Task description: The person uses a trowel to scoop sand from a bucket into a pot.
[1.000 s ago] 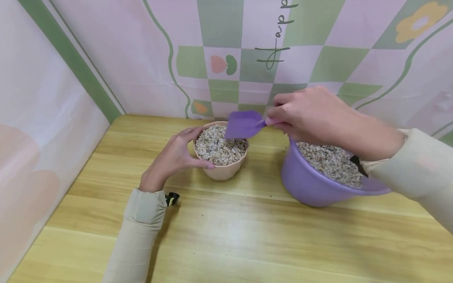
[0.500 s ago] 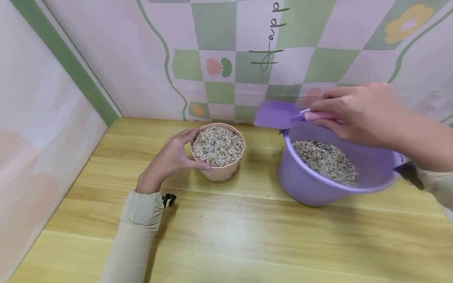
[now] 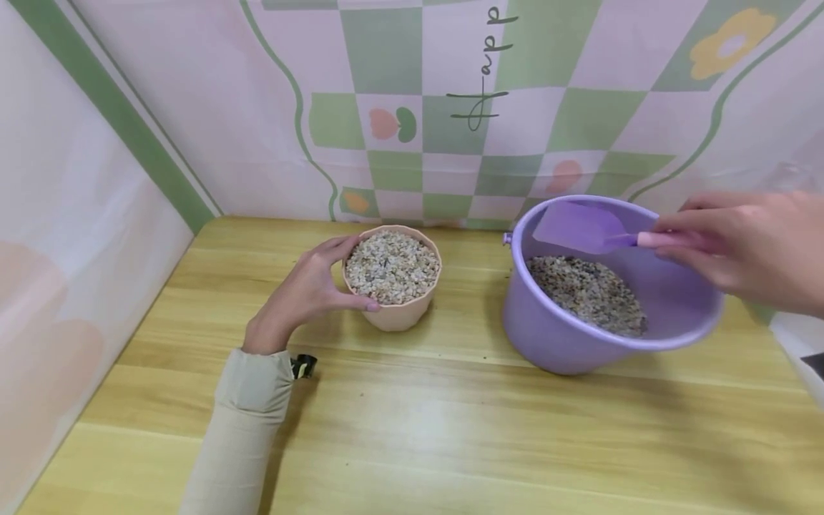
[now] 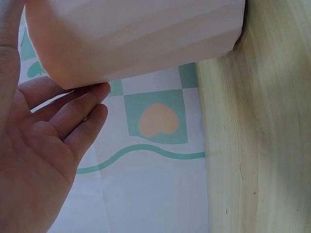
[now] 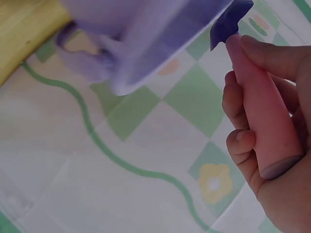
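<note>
A peach flower pot [image 3: 395, 319] stands on the table, filled close to its rim with small pale gravel [image 3: 393, 268]. My left hand [image 3: 302, 290] holds it from the left, thumb at the front and fingers behind; the left wrist view shows fingertips [image 4: 99, 92] against its faceted wall [image 4: 141, 39]. Over the purple bucket [image 3: 547, 332] at the right, my right hand [image 3: 756, 247] grips a small purple shovel [image 3: 576, 227] by its pink handle [image 5: 265, 107]. The blade looks bare and hovers above more gravel [image 3: 586, 293] inside the bucket.
The wooden table [image 3: 386, 429] carries a few loose specks of gravel. Behind it hangs a checkered green and white cloth [image 3: 450, 129]; pale cloth [image 3: 64, 250] also covers the left side. A small lug [image 3: 507, 237] sticks out from the bucket's rim.
My right hand has carried the shovel from above the pot rightward to over the bucket. The left hand has stayed on the pot, and the view has shifted slightly.
</note>
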